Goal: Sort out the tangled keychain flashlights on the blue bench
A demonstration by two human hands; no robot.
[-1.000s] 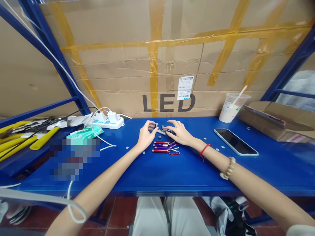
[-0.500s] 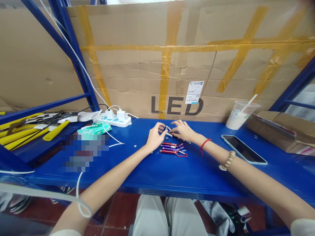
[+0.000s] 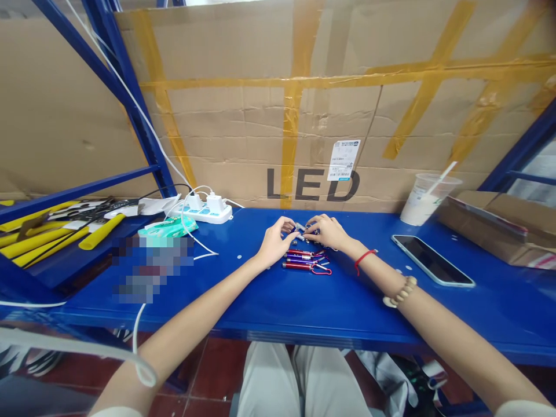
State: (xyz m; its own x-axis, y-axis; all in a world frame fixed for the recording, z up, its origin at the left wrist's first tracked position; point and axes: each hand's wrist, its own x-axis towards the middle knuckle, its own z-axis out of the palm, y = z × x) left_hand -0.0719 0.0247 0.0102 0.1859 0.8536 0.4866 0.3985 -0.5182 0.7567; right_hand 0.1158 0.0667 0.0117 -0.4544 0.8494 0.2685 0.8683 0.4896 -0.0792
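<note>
My left hand [image 3: 275, 242] is curled over the blue tabletop, its thumb and fingers bent round a small silver cylinder [image 3: 299, 236]. Facing it, my right hand [image 3: 329, 233] has its fingertips bent down among more small silver and dark pieces; what they pinch is too small to name. Just below the hands, several slim metal tubes lie side by side, like keychain penlights. The nearest is a red penlight [image 3: 297, 266] with a red carabiner clip [image 3: 322, 270] at its right end. A purple penlight [image 3: 299, 260] lies behind it.
To the right are a phone [image 3: 434, 260], a plastic cup with a straw [image 3: 423, 205] and an open cardboard box [image 3: 490, 229]. A white power strip [image 3: 212, 214], cables and a green packet [image 3: 167, 229] are at left. Cardboard [image 3: 243, 133] stands behind the table.
Both hands stay over the small silver pieces, with only slight finger movement. The right fingers have curled in a little closer to the left hand. The view has shifted slightly.
</note>
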